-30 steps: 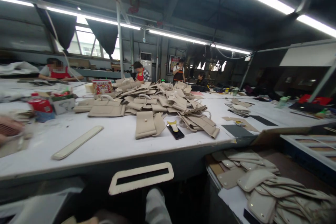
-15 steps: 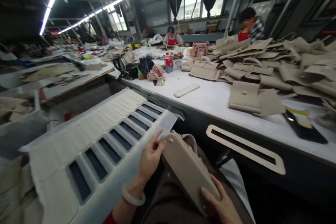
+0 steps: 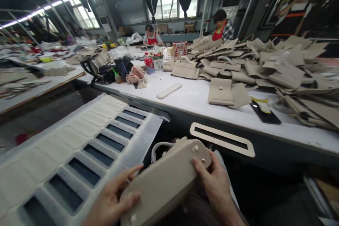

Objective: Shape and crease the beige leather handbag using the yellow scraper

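Below the tabletop (image 3: 201, 102) edge, 2 hands grip a beige bag (image 3: 164, 180): left hand (image 3: 112, 201) fingers pinching its near end, right hand (image 3: 214, 183) fingers pressing its far end.

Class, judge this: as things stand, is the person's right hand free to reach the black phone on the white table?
Probably not at once: the right hand grips the beige bag; the phone itself lies uncovered.

bag (image 3: 164, 180): matt beige leather-like, small metal studs | table (image 3: 196, 99): smooth white top | phone (image 3: 265, 114): glossy black
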Available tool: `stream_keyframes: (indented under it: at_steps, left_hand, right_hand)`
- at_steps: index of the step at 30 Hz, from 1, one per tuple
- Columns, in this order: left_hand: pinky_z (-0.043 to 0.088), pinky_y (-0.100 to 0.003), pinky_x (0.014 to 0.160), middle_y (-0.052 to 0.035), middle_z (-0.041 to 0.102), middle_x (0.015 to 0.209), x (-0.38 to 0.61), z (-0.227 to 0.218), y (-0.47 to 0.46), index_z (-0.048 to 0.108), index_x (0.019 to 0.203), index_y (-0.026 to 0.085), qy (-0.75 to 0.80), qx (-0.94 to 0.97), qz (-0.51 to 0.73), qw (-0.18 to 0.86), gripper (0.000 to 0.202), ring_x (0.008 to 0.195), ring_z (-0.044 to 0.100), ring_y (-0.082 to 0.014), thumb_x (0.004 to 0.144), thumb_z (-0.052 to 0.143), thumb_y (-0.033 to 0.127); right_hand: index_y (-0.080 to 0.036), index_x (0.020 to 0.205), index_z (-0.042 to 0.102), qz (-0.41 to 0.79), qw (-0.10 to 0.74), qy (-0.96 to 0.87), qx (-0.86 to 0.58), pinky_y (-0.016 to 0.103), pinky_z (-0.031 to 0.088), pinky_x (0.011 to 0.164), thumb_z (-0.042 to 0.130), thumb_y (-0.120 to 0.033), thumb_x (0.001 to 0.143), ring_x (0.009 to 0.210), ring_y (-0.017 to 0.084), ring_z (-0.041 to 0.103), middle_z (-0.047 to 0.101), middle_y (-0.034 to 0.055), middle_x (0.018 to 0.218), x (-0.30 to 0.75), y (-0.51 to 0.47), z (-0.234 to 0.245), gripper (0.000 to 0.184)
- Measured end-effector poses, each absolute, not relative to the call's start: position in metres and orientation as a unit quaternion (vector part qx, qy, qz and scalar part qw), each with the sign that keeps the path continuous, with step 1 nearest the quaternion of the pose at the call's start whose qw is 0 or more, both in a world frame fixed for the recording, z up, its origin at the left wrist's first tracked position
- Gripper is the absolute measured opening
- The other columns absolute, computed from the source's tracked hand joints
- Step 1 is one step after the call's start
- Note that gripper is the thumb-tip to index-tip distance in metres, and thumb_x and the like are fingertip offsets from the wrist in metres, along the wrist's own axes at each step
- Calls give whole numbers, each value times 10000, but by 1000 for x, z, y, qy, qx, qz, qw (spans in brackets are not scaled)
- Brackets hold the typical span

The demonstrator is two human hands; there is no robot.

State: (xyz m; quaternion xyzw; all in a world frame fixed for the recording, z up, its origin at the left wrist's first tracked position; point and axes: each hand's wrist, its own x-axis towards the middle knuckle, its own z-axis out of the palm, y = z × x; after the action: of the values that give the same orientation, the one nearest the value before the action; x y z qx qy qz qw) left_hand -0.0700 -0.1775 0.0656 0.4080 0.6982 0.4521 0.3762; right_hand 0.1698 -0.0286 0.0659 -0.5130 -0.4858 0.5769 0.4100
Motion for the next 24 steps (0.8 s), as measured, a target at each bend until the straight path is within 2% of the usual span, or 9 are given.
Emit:
stream_keyframes:
  at_steps: [3, 6, 13, 19, 24]
  left_hand:
    - [569, -362, 754, -59, 664, 884, -42, 51, -176, 604, 1324, 301, 608, 450, 470, 455, 653, 782, 634, -244, 731, 716, 552]
    - [543, -376, 854, -71, 644, 1006, -20, 41, -154, 530, 1392, 316, 599, 418, 533, 428, 623, 882, 617, -241, 817, 656, 521]
    - [511, -281, 745, -61, 576, 995, -22, 70, -95, 607, 1318, 275, 626, 437, 577, 290, 467, 852, 562, -195, 889, 607, 460]
    - [469, -253, 707, -32, 547, 914, -19, 94, -73, 692, 1187, 284, 602, 455, 602, 261, 327, 832, 548, -169, 894, 629, 416]
    - [479, -260, 718, -45, 554, 1071, -14, 93, -70, 689, 1169, 281, 599, 446, 612, 258, 299, 853, 568, -163, 898, 628, 391]
  right_hand:
    - [-168, 1161, 643, 619, 406, -505, -444, 349, 576, 761, 721, -542, 760, 883, 270, 685, 730, 94, 1036, 153, -23, 81, 554]
    - [-174, 1241, 634, 622, 398, -528, -419, 359, 586, 794, 689, -528, 800, 979, 286, 677, 698, 109, 1173, 139, -24, 84, 568]
    - [-227, 1339, 573, 553, 396, -599, -422, 323, 541, 931, 597, -551, 865, 1177, 270, 599, 614, 86, 1321, 125, -31, 80, 575]
    - [-230, 1285, 623, 535, 423, -582, -443, 338, 527, 956, 559, -594, 873, 1118, 273, 635, 670, 79, 1238, 123, -30, 89, 554]
    - [-281, 1235, 651, 523, 435, -566, -466, 334, 502, 985, 577, -573, 867, 1092, 262, 650, 690, 45, 1207, 121, -31, 98, 475]
